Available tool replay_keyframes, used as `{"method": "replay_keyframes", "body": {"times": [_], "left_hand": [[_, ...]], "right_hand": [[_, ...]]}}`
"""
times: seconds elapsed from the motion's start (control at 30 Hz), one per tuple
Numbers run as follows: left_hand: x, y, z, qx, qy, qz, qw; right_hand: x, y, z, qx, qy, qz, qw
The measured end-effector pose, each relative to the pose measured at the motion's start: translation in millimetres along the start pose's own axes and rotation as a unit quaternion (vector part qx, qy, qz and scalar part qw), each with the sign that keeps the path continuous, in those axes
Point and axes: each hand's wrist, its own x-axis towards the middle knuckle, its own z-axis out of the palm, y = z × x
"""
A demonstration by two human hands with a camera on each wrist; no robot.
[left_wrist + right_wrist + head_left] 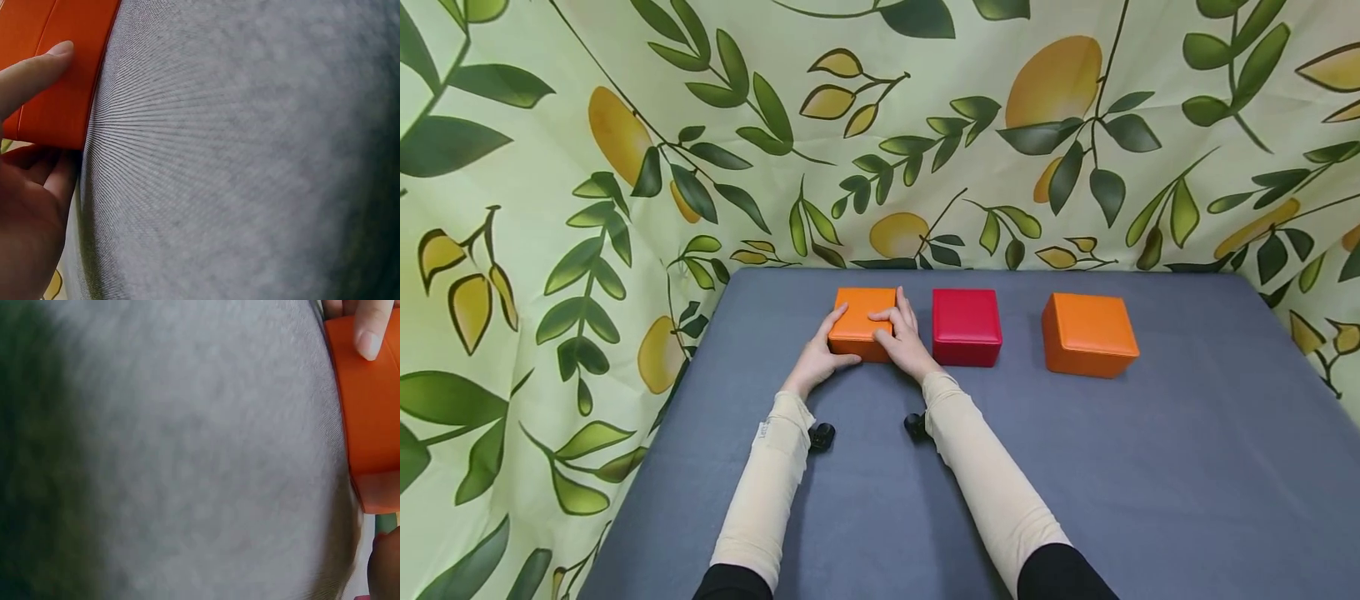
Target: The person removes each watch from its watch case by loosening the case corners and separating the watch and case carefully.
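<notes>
Both hands are at the leftmost orange box [863,327], which sits near the far edge of the table. My left hand [817,360] grips its left side, with the thumb [37,74] across the front face and the other fingers round the side. From the right, my right hand [910,343] holds the same box, fingers along its right side and fingertips over the top edge. In the right wrist view, most of the right hand is out of frame, while the left thumb [370,337] shows on the orange front.
A red box [967,327] stands just right of the right hand. Further right is another orange box [1088,335], turned slightly. The grey cloth-covered table [1187,467] meets a leaf-patterned curtain [775,192] behind and on the left.
</notes>
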Motion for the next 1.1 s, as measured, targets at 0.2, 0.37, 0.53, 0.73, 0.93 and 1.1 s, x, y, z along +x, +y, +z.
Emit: {"method": "replay_keyframes", "body": {"times": [0.2, 0.37, 0.53, 0.73, 0.93, 1.1], "left_hand": [[-0.8, -2.8, 0.5, 0.006, 0.01, 0.002, 0.9999], [-3.5, -4.1, -0.6, 0.018, 0.023, 0.002, 0.9996], [-4.4, -2.4, -0.6, 0.027, 0.019, 0.002, 0.9995], [-4.8, -2.2, -0.9, 0.045, 0.017, 0.002, 0.9988], [-4.5, -5.0, 0.8, 0.064, 0.026, 0.005, 0.9976], [-4.8, -8.2, 1.2, 0.07, 0.034, 0.009, 0.997]], "right_hand": [[-0.7, 4.1, -3.7, -0.012, -0.013, -0.019, 0.9997], [-0.3, 3.4, -2.4, 0.002, -0.025, -0.01, 0.9996], [2.4, 3.4, -3.8, 0.021, -0.019, -0.004, 0.9996], [5.9, 4.1, -5.8, 0.05, -0.006, -0.011, 0.9987], [7.7, 5.2, -6.1, 0.071, 0.009, -0.005, 0.9974], [8.4, 1.2, -5.7, 0.084, 0.024, 0.014, 0.9961]]}}
